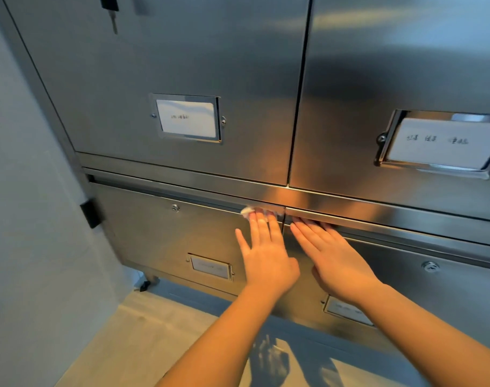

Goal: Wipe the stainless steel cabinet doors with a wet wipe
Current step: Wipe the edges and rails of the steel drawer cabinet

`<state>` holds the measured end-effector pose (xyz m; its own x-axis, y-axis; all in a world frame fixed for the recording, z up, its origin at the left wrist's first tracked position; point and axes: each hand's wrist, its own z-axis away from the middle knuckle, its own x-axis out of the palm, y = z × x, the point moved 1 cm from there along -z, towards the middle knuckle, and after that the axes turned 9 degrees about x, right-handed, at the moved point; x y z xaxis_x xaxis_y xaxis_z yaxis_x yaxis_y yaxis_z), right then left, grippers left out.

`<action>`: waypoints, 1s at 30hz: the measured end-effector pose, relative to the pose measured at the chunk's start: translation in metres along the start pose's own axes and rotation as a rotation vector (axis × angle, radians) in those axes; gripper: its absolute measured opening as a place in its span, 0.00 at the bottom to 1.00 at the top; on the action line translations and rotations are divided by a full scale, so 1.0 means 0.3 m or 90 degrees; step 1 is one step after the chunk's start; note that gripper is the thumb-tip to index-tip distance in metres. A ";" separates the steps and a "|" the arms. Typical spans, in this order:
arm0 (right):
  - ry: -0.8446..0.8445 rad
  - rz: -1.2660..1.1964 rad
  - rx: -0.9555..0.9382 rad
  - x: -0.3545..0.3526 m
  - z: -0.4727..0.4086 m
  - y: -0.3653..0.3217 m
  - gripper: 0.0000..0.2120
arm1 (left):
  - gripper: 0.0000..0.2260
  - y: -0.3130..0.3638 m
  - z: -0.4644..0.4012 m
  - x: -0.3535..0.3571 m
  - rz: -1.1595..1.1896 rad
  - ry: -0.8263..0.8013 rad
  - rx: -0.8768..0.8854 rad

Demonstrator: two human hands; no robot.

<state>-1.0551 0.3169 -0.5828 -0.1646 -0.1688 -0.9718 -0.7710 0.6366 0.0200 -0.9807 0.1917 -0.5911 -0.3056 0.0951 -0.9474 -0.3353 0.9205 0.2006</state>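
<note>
A stainless steel cabinet fills the view, with two upper doors (182, 65) and two lower doors (160, 233). My left hand (263, 250) lies flat with straight fingers on the top edge of the lower left door, pressing a white wet wipe (248, 211) that peeks out past the fingertips. My right hand (330, 252) rests flat on the top edge of the lower right door (434, 297), fingers straight, holding nothing.
Each door carries a framed label holder (186, 118); a larger one (439, 142) juts out at the right. Keys (111, 9) hang from a lock at the top left. A pale wall (20, 191) adjoins the cabinet's left side. A light floor (143, 336) lies below.
</note>
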 end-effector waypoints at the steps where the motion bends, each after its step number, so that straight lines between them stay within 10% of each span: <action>1: 0.005 -0.004 -0.001 0.002 0.000 0.001 0.40 | 0.42 -0.024 -0.015 -0.005 0.009 0.008 -0.029; 30: -0.034 0.002 0.045 -0.009 0.006 -0.019 0.40 | 0.40 -0.164 -0.016 0.013 -0.042 0.146 0.036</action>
<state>-1.0493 0.3149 -0.5808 -0.1326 -0.1270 -0.9830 -0.7252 0.6885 0.0089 -0.9697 0.1449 -0.6034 -0.4806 -0.0482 -0.8756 -0.3129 0.9422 0.1198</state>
